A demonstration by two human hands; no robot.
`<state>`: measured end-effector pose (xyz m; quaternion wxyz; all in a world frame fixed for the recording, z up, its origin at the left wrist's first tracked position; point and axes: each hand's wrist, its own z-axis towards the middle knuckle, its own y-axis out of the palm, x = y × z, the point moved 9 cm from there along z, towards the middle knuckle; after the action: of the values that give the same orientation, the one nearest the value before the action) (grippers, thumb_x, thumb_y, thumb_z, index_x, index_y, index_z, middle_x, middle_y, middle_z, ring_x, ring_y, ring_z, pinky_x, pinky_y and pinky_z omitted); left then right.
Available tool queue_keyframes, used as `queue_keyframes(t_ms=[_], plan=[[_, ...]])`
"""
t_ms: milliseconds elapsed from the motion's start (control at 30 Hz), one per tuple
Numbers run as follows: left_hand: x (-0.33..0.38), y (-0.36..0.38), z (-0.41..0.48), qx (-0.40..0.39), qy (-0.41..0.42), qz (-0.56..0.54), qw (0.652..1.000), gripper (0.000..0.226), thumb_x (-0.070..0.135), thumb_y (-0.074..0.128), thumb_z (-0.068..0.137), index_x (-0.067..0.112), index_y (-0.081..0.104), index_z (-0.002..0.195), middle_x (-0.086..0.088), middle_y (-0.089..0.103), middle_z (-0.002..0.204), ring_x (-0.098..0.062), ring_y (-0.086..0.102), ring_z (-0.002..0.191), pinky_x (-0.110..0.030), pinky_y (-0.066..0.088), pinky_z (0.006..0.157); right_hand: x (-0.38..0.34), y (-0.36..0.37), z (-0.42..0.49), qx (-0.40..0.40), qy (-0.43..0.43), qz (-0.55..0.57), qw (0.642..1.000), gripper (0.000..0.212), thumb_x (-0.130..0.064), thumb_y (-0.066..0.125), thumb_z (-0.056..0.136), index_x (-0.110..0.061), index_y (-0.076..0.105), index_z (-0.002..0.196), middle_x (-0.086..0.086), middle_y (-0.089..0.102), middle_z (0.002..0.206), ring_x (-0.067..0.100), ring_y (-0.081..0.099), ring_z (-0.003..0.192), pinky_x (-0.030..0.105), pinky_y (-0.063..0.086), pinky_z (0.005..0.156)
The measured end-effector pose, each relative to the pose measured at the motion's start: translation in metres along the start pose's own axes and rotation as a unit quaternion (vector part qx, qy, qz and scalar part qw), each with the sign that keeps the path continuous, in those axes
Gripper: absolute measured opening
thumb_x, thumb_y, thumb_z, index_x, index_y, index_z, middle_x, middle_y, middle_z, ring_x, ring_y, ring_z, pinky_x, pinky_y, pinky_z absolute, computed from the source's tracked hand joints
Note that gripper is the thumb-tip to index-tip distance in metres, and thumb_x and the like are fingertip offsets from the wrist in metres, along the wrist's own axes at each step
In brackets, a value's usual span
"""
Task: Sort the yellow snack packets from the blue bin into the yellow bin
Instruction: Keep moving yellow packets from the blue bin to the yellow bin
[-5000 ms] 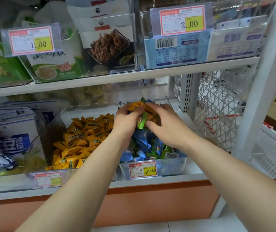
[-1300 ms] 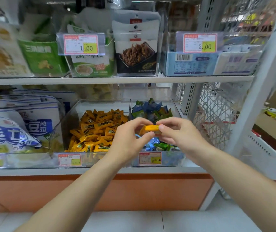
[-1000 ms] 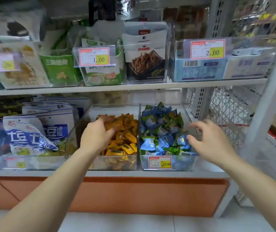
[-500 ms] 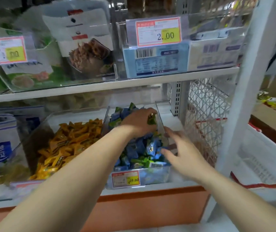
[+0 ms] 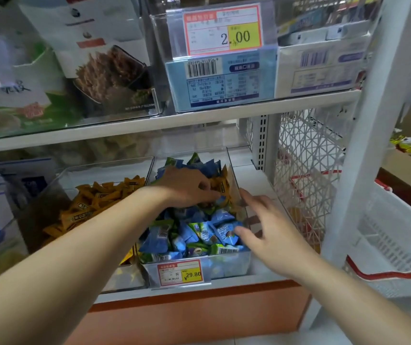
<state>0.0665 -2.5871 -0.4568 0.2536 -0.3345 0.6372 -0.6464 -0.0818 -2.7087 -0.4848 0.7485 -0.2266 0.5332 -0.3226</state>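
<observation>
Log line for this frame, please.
left hand: at stray yellow packets in blue bin, grip unclear | right hand: open, at bin's right edge

There is one view only, from a camera worn on the person's head. It looks forward and down at a shop shelf, from very near. The upper shelf (image 5: 199, 117) runs across the top half. The front edge of the lower shelf (image 5: 269, 277) sits low in the picture. Both arms reach in from the bottom corners. The left hand (image 5: 187, 188) is close enough to show the label on the yellow snack packet (image 5: 221, 186) it pinches. The wide lens makes the white post (image 5: 373, 145) on the right lean.
</observation>
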Motion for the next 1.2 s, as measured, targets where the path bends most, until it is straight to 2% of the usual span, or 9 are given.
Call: queue_keyframes(t_ms=[133, 267, 433, 533, 633, 800, 1000, 1133, 1200], plan=[[0.002, 0.002, 0.017, 0.020, -0.083, 0.074, 0.994, 0.071, 0.083, 0.028, 0.086, 0.021, 0.051, 0.059, 0.004, 0.057, 0.063, -0.012, 0.057, 0.065, -0.033, 0.031, 0.062, -0.005, -0.001, 0.000, 0.014, 0.014, 0.016, 1.000, 0.055, -0.045, 0.053, 0.093, -0.053, 0.028, 0.142, -0.018, 0.044, 0.118, -0.011, 0.048, 0.099, 0.012, 0.039, 0.081], [0.018, -0.004, 0.025, 0.065, -0.065, 0.197, 0.976, 0.053, 0.070, 0.057, 0.080, 0.022, 0.045, 0.061, 0.003, 0.047, 0.067, -0.016, 0.045, 0.057, -0.031, 0.029, 0.057, -0.009, 0.002, -0.001, 0.041, 0.034, 0.028, 0.998, 0.057, -0.069, 0.042, 0.082, -0.054, 0.029, 0.135, -0.015, 0.043, 0.119, 0.005, 0.050, 0.106, 0.030, 0.043, 0.084], [0.013, 0.015, 0.034, -0.010, 0.016, -0.049, 0.999, 0.042, 0.029, 0.081, 0.076, 0.025, 0.053, 0.107, 0.004, 0.051, 0.108, -0.017, 0.053, 0.097, -0.030, 0.045, 0.077, -0.007, 0.005, -0.002, 0.036, 0.041, 0.020, 0.998, 0.061, -0.066, 0.048, 0.082, -0.049, 0.024, 0.135, -0.018, 0.035, 0.118, 0.012, 0.053, 0.112, 0.029, 0.042, 0.083], [0.004, 0.018, 0.041, 0.015, -0.027, -0.141, 0.990, 0.034, 0.036, 0.079, 0.079, 0.019, 0.058, 0.098, 0.003, 0.053, 0.090, -0.014, 0.053, 0.083, -0.022, 0.046, 0.070, -0.004, 0.004, -0.001, 0.040, 0.057, 0.033, 0.997, 0.059, -0.063, 0.049, 0.083, -0.048, 0.026, 0.136, -0.019, 0.034, 0.121, 0.013, 0.052, 0.114, 0.031, 0.042, 0.084], [0.002, 0.021, 0.053, 0.048, -0.071, -0.158, 0.984, 0.045, 0.049, 0.077, 0.077, 0.017, 0.047, 0.081, 0.003, 0.045, 0.075, -0.010, 0.045, 0.068, -0.023, 0.033, 0.054, -0.006, 0.005, 0.000, 0.041, 0.066, 0.043, 0.996, 0.058, -0.065, 0.047, 0.082, -0.049, 0.027, 0.134, -0.019, 0.035, 0.124, 0.010, 0.050, 0.114, 0.032, 0.043, 0.085], [0.000, 0.033, 0.062, 0.037, -0.090, -0.152, 0.984, 0.067, 0.053, 0.081, 0.073, 0.016, 0.050, 0.119, 0.000, 0.053, 0.111, -0.017, 0.053, 0.100, -0.031, 0.047, 0.081, -0.004, 0.003, 0.000, 0.034, 0.069, 0.060, 0.995, 0.057, -0.067, 0.046, 0.080, -0.051, 0.029, 0.132, -0.019, 0.039, 0.127, 0.006, 0.050, 0.112, 0.030, 0.044, 0.088], [-0.004, 0.038, 0.061, 0.066, -0.041, -0.249, 0.965, 0.077, 0.038, 0.085, 0.075, 0.022, 0.047, 0.140, 0.004, 0.053, 0.133, -0.008, 0.047, 0.111, -0.023, 0.038, 0.093, -0.004, 0.005, 0.001, 0.024, 0.062, 0.068, 0.995, 0.062, -0.069, 0.044, 0.078, -0.050, 0.027, 0.135, -0.020, 0.039, 0.129, 0.001, 0.046, 0.113, 0.027, 0.041, 0.091], [0.003, 0.047, 0.065, -0.001, -0.010, -0.301, 0.954, 0.065, 0.027, 0.084, 0.077, 0.043, 0.045, 0.127, 0.020, 0.048, 0.114, -0.009, 0.046, 0.111, -0.005, 0.040, 0.082, -0.002, 0.006, 0.001, 0.021, 0.063, 0.060, 0.996, 0.066, -0.067, 0.046, 0.080, -0.046, 0.026, 0.139, -0.018, 0.038, 0.133, 0.001, 0.044, 0.116, 0.026, 0.040, 0.093], [0.005, 0.051, 0.067, -0.016, -0.012, -0.299, 0.954, 0.081, 0.028, 0.086, 0.075, 0.038, 0.038, 0.140, 0.017, 0.042, 0.119, -0.009, 0.043, 0.115, -0.011, 0.039, 0.089, -0.001, 0.006, 0.001, 0.020, 0.063, 0.055, 0.996, 0.065, -0.064, 0.049, 0.082, -0.045, 0.026, 0.140, -0.017, 0.039, 0.134, 0.002, 0.045, 0.116, 0.026, 0.041, 0.093]])
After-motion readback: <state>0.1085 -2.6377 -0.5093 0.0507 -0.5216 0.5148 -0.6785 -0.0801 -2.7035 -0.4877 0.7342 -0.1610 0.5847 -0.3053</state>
